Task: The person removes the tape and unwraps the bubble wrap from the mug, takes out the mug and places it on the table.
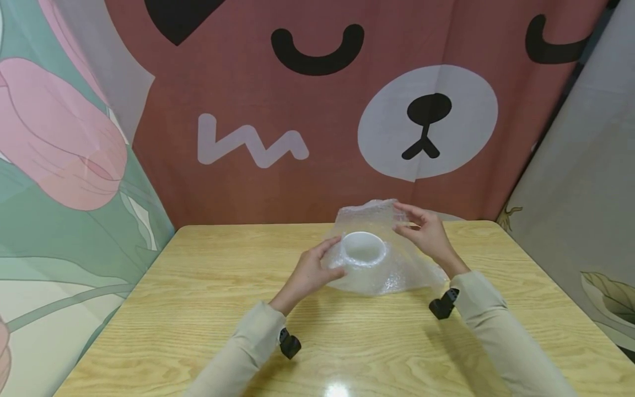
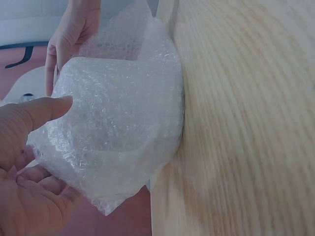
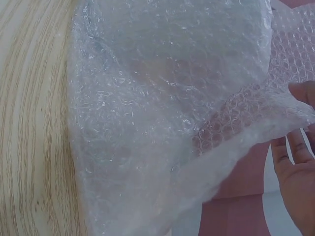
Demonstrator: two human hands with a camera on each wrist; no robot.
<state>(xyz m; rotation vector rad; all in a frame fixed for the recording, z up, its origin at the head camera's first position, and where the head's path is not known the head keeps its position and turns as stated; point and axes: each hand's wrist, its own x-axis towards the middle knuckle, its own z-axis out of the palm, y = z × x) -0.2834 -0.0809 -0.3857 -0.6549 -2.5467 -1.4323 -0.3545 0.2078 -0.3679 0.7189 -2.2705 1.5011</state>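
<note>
A white round vessel (image 1: pixel 364 249), its open top facing up, stands on the table inside a sheet of clear bubble wrap (image 1: pixel 397 275). From the left, my left hand (image 1: pixel 311 269) holds the wrapped side, thumb toward me and fingers farther back. In the left wrist view the wrap (image 2: pixel 118 108) covers the vessel's wall, which shows only dimly. My right hand (image 1: pixel 428 234) pinches a raised edge of the sheet at the back right. The right wrist view shows that flap of wrap (image 3: pixel 246 108) drawn out between thumb and fingers (image 3: pixel 290 155).
The wood-grain table (image 1: pixel 223 275) carries the wrapped vessel near its back edge. Behind it hangs a reddish curtain (image 1: pixel 248 193) with a bear face. Patterned curtains stand at the left (image 1: pixel 64 138) and right (image 1: pixel 570 193). A small black camera sits at each wrist.
</note>
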